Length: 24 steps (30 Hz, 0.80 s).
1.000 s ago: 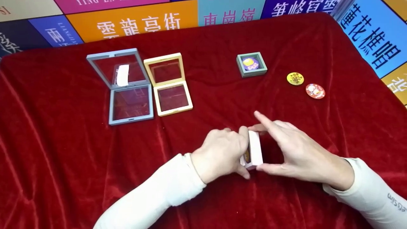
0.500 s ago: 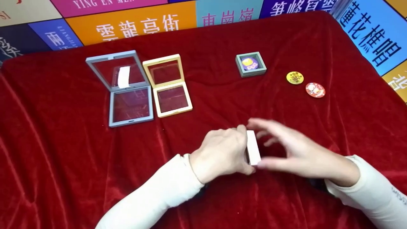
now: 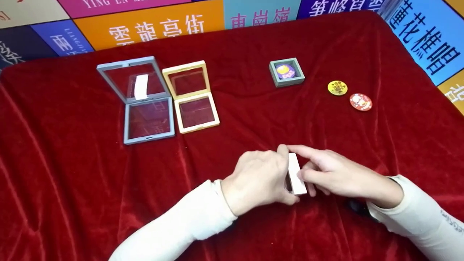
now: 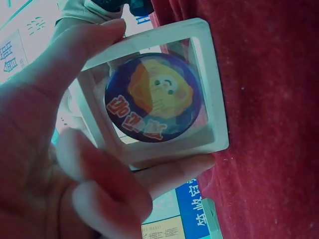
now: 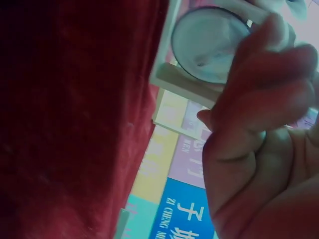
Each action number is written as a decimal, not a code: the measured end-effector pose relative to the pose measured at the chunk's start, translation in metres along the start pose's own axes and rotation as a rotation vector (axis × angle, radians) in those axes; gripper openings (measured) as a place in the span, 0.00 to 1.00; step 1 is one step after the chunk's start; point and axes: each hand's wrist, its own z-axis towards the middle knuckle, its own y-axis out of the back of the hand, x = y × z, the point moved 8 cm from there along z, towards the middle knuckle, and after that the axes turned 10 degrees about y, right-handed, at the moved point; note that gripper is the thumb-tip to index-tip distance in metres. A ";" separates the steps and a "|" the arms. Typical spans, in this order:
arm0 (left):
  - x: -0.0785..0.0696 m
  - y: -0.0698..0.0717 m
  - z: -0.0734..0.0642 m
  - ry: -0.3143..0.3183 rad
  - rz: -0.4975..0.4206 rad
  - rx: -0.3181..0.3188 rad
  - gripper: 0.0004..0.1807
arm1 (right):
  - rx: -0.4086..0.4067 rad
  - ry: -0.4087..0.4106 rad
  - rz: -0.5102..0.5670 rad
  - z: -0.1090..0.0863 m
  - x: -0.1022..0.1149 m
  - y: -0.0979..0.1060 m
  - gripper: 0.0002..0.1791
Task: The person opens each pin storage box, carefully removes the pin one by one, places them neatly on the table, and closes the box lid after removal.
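My left hand (image 3: pixel 259 177) grips a small white display frame (image 3: pixel 297 174) by two opposite edges, holding it on its side above the cloth. In the left wrist view, a round purple badge (image 4: pixel 154 97) with a yellow cartoon figure sits behind the frame's clear film. Its plain back shows in the right wrist view, inside the frame (image 5: pixel 187 84). At the frame's other side is my right hand (image 3: pixel 337 175), its thumb against the outer edge and its index finger reaching the far corner. The other right fingers are bent and partly hidden.
On the red cloth (image 3: pixel 232 228), a blue frame (image 3: pixel 149 140) and a yellow frame (image 3: pixel 199 127) stand unfolded at left. Farther back sits a green frame (image 3: pixel 286 82) with a purple badge. A yellow badge (image 3: pixel 337 88) and a red badge (image 3: pixel 361 102) lie at right.
My right hand's spread fingers have drawn in against the white frame, its thumb moving from the near corner to mid-edge. The left hand and frame have shifted slightly right.
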 end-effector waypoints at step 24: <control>-0.005 -0.003 -0.001 0.008 0.074 0.015 0.38 | 0.116 -0.008 0.076 0.004 -0.006 -0.012 0.21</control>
